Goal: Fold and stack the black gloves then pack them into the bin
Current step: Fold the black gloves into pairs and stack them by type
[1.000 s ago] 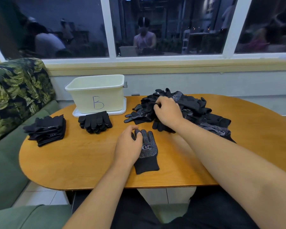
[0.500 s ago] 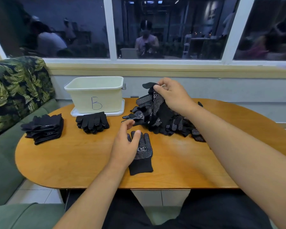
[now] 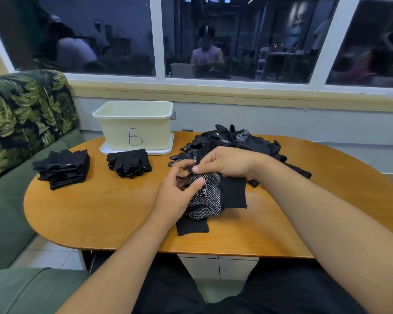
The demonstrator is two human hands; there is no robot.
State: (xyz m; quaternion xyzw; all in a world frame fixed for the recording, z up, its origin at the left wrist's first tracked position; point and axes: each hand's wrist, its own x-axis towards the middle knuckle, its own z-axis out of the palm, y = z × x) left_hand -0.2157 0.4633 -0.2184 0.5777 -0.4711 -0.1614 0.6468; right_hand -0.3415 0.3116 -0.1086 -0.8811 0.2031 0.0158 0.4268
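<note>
My left hand [image 3: 179,196] and right hand [image 3: 227,164] pinch the top glove [image 3: 211,193] by its fingers, squaring it over the lower glove [image 3: 192,227] on the table [image 3: 100,211] to fold as a pair.

Black gloves, cream bin, orange-brown wood

The gloves [image 3: 210,193] are black with white grip dots; the bin [image 3: 134,123] is pale cream, marked with a blue "B"; the tabletop [image 3: 100,205] is warm orange-brown; the sofa [image 3: 21,109] is green with a leaf print.
</note>
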